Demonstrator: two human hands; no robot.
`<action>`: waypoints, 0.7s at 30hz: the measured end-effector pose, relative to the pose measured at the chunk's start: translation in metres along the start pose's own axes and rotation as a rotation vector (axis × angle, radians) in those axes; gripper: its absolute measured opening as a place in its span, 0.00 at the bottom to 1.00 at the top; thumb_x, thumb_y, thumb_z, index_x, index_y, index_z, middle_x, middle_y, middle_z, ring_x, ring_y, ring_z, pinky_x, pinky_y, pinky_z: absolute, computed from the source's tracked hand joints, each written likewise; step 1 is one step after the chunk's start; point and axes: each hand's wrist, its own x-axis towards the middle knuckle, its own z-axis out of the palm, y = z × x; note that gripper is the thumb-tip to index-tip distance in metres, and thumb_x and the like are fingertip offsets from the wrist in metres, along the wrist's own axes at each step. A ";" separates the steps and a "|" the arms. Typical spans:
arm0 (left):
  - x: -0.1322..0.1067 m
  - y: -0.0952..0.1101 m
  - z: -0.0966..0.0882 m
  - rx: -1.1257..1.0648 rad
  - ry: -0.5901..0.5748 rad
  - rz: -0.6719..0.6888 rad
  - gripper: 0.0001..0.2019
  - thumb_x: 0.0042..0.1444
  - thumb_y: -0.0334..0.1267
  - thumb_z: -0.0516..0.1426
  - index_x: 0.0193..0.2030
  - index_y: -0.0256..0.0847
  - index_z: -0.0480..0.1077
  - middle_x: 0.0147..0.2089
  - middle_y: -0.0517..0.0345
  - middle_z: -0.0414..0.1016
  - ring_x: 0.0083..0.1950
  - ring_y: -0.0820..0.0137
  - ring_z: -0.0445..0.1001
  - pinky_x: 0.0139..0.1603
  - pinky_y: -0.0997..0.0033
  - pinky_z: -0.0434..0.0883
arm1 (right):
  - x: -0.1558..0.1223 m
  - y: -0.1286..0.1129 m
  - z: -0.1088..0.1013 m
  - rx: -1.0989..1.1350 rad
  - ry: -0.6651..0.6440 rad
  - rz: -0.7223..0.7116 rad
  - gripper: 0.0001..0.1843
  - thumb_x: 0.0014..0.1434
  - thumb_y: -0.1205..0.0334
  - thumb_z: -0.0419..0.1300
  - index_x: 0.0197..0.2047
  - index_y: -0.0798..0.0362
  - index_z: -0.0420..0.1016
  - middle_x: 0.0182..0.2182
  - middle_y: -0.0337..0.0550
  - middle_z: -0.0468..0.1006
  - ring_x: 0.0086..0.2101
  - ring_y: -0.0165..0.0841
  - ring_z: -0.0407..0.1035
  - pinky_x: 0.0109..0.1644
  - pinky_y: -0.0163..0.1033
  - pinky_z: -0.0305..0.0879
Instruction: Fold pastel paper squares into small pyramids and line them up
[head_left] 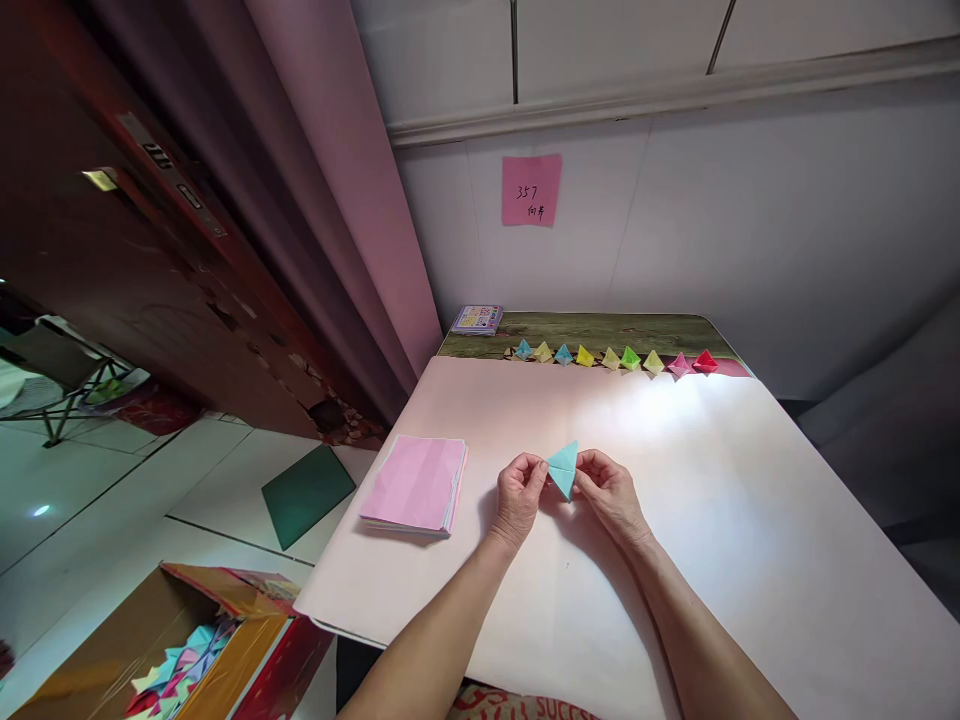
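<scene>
A light blue folded paper piece [562,468], pointed at top and bottom with a crease across its middle, is held up between my two hands over the table. My left hand [519,490] pinches its left corner between thumb and fingers. On the other side, my right hand [609,490] grips the right edge, thumb in front and fingers partly hidden behind. To the left of my hands lies a stack of square paper sheets [416,482], pink on top.
Several small folded paper pieces [585,355] in mixed colours line the far edge of the covered table [720,560]. A small printed pack [478,319] sits at the back left corner. On the floor, a cardboard box [97,640] contains colourful folded papers. A pink note [531,190] hangs on the wall.
</scene>
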 end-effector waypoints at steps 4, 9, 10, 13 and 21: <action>0.000 -0.003 0.000 0.028 0.033 0.037 0.12 0.57 0.45 0.59 0.29 0.39 0.69 0.26 0.60 0.71 0.29 0.73 0.69 0.33 0.74 0.67 | -0.002 -0.004 0.001 0.034 -0.024 0.037 0.13 0.56 0.52 0.61 0.37 0.52 0.77 0.30 0.43 0.78 0.30 0.34 0.71 0.39 0.40 0.68; -0.002 -0.001 0.001 0.034 0.013 0.062 0.11 0.59 0.46 0.57 0.31 0.40 0.68 0.27 0.62 0.69 0.28 0.72 0.70 0.32 0.73 0.69 | -0.005 -0.007 0.005 0.125 -0.111 0.112 0.16 0.52 0.49 0.67 0.37 0.54 0.79 0.31 0.45 0.80 0.34 0.38 0.72 0.43 0.43 0.67; -0.003 0.001 0.001 0.054 0.003 0.078 0.11 0.58 0.46 0.57 0.32 0.40 0.69 0.28 0.61 0.70 0.29 0.72 0.71 0.33 0.73 0.70 | -0.005 -0.007 0.006 0.122 -0.096 0.107 0.16 0.51 0.49 0.68 0.35 0.53 0.79 0.31 0.45 0.79 0.33 0.37 0.71 0.43 0.42 0.67; -0.005 0.003 0.000 0.101 -0.060 0.103 0.11 0.57 0.46 0.59 0.32 0.40 0.71 0.40 0.56 0.75 0.29 0.74 0.72 0.31 0.75 0.69 | -0.006 -0.007 0.006 0.124 -0.019 0.096 0.16 0.53 0.47 0.67 0.31 0.53 0.78 0.27 0.41 0.77 0.30 0.35 0.69 0.41 0.41 0.66; 0.000 0.004 -0.005 -0.288 -0.208 -0.182 0.19 0.58 0.51 0.56 0.43 0.35 0.76 0.28 0.56 0.72 0.24 0.73 0.68 0.25 0.73 0.67 | -0.005 -0.009 0.004 0.141 -0.127 0.072 0.15 0.53 0.47 0.66 0.31 0.51 0.81 0.44 0.46 0.76 0.44 0.40 0.69 0.49 0.43 0.66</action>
